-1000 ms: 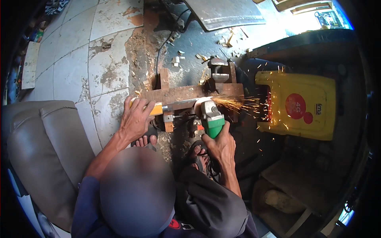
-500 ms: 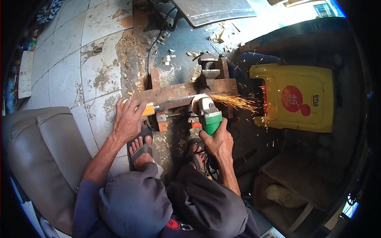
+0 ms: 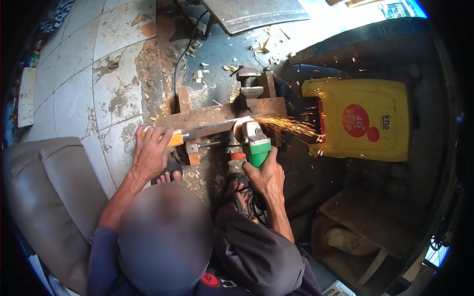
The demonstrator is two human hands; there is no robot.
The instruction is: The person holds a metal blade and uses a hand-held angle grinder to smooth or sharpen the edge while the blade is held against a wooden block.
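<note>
My left hand (image 3: 150, 150) is closed round the yellow handle of a long-bladed hand tool (image 3: 176, 138), which has a shiny metal collar. Its blade lies along a wooden beam (image 3: 197, 116) and points to the right. In my right hand (image 3: 269, 176), gripped by its body, is a green angle grinder (image 3: 257, 153) with a silver head. The grinder's disc (image 3: 240, 129) is against the blade near its far end; the exact contact spot is hidden by the head. Orange sparks (image 3: 286, 123) stream rightward from there.
A metal vise (image 3: 252, 92) stands just behind the beam. The sparks reach a yellow plastic container (image 3: 395, 118) at the right. Wood chips (image 3: 198, 75) and a black cable (image 3: 176, 74) lie on the floor beyond. A padded seat (image 3: 54, 182) is at my left; my sandalled feet are close below the beam.
The whole view has shifted slightly, so things sit a little further left and up. A rounded grey shape now covers more of my left foot. Both hands keep their holds and sparks still fly.
</note>
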